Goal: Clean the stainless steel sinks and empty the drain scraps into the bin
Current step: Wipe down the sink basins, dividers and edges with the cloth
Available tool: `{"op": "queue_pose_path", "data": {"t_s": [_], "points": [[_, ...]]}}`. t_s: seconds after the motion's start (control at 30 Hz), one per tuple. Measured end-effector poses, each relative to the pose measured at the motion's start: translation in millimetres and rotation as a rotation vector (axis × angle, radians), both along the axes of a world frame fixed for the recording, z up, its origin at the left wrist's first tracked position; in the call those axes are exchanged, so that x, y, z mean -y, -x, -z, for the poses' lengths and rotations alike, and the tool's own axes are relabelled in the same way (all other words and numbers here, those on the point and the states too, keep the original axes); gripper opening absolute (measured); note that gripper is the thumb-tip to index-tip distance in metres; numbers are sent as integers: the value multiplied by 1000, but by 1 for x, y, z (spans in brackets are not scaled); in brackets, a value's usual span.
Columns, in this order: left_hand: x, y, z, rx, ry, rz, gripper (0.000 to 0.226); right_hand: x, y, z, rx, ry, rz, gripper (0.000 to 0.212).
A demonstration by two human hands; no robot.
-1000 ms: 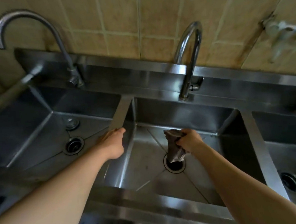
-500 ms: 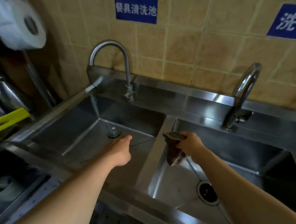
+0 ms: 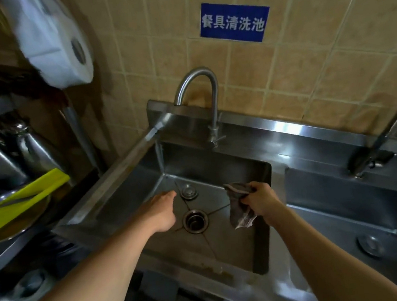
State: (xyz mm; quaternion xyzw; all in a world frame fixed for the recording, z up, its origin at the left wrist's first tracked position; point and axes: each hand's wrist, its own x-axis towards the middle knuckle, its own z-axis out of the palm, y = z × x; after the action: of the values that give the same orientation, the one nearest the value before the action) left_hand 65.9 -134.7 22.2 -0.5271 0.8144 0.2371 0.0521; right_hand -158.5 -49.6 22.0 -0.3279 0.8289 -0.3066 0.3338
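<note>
Two bare forearms reach in from the near edge over the left sink (image 3: pixel 227 250). The right hand (image 3: pixel 263 201) has its grip closed round a grey cloth (image 3: pixel 239 206), bunched at the top with the loose tail hanging above the basin floor. The left hand (image 3: pixel 161 212) is held out with nothing in it, fingers fairly straight and pointing toward the back of the basin, its grip loose.

Between the hands lies the open drain (image 3: pixel 195 220), and just behind it a small round metal plug (image 3: pixel 189 191) (whether it is a strainer or a stopper I cannot tell). Any scraps would sit down in that drain; none can be made out from here.

The cloth looks soft, limp and probably damp, so it should wipe best wadded in the palm. The steel is hard and likely slick when wet. The metal piece looks light and rigid; I would pinch it by its raised centre.

Farther back rises the faucet (image 3: pixel 201 96), with a blue sign (image 3: pixel 234 22) on the tiled wall.
</note>
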Motion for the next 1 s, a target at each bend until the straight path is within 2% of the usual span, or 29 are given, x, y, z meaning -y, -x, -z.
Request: {"op": "queue_pose_path", "data": {"t_s": [0.17, 0.43, 0.57, 0.8, 1.0], "points": [[32, -17, 6, 9, -42, 34, 68, 23, -20, 2, 3, -8, 35, 19], [67, 16, 24, -1, -67, 134, 68, 61, -1, 25, 29, -39, 70, 21], [92, 31, 34, -18, -108, 117, 68, 90, 13, 43, 114, -38, 80, 26], [126, 50, 56, -20, -205, 89, 69, 126, 11, 63, 215, -26, 72, 23], [156, 55, 81, 21, -237, 157, 68, 144, 4, 90, 290, -11, 121, 14]]}}
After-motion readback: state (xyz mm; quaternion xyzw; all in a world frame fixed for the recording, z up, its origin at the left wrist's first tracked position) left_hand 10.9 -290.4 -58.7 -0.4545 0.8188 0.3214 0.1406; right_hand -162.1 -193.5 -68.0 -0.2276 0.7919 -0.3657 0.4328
